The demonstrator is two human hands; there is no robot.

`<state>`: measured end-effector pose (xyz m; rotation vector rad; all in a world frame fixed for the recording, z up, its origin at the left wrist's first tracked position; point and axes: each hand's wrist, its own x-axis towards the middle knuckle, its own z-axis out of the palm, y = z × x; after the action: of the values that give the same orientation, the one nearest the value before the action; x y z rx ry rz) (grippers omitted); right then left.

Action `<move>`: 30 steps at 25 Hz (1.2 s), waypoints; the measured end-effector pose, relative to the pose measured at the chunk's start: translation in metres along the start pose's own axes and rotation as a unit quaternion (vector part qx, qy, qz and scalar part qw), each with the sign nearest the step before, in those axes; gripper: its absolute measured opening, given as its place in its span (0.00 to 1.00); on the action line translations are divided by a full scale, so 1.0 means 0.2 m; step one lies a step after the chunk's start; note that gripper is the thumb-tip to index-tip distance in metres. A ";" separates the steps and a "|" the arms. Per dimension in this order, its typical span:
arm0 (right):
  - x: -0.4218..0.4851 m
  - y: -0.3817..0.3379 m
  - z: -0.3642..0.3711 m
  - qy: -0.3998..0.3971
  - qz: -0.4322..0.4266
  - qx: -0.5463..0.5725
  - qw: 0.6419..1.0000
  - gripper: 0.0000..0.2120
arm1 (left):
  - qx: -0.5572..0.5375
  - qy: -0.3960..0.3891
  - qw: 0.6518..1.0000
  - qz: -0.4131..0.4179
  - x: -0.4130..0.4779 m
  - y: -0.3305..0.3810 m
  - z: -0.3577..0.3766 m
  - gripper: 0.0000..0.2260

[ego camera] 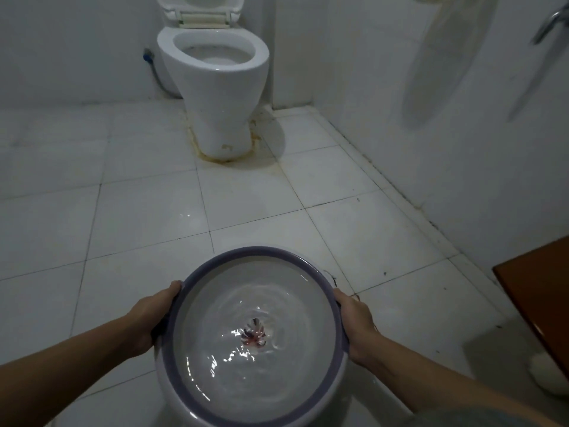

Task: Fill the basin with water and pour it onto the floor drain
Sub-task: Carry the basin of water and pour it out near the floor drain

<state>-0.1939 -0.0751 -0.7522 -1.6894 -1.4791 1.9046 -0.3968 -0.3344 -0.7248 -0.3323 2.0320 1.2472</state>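
A round white basin [197, 291] with a purple rim hangs level over the tiled floor at the bottom middle of the head view. Rippling water fills it, and a dark red flower print shows at its bottom. My left hand [151, 315] grips the rim on the left side. On the opposite side, my right hand [357, 325] clasps the rim. No floor drain can be made out in this view.
A white toilet [215, 87] with its lid up stands against the far wall. The white tiled wall [462, 149] runs along the right, with a metal fitting [551, 26] at the top right. A brown wooden panel [538, 291] juts in at the right edge. A wet patch [191, 217] glints on the floor tiles.
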 end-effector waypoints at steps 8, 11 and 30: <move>-0.06 0.08 0.03 -0.010 0.023 0.000 1.000 0.16 | 0.026 0.021 0.999 0.000 0.01 -0.04 -0.04 0.22; -0.06 0.11 0.04 -0.008 0.027 -0.001 1.000 0.17 | 0.043 0.032 0.999 0.003 0.03 -0.05 -0.04 0.23; -0.04 0.24 -0.01 0.010 0.109 0.024 0.994 0.17 | 0.191 0.036 0.979 0.070 0.13 -0.01 0.04 0.22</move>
<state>-0.1680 -0.1018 -0.7836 -1.9116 -1.2752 2.0038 -0.4107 -0.3242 -0.7469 -0.0526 2.3333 0.9054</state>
